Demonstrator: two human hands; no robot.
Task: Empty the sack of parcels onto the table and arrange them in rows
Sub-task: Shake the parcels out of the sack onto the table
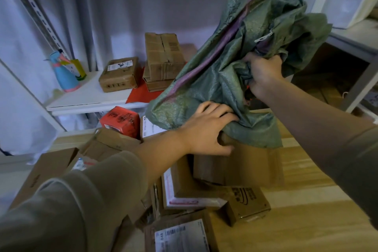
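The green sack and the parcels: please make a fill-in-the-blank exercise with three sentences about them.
1. The right hand grips the crumpled ____ sack and holds it above the table.
2. The left hand holds the sack's lower edge, over a ____ cardboard box.
3. The red parcel lies ____ the white shelf.

Missing words: green; brown; below

A white metal shelf unit (90, 96) stands against a pale curtain (114, 18) that hangs in folds behind it, with a slotted upright (44, 24) slanting down its left side. A second white rack (356, 37) fills the right edge, its lower bay dark. The table (306, 221) in front is light wood with visible grain, and the light is dim and cool.
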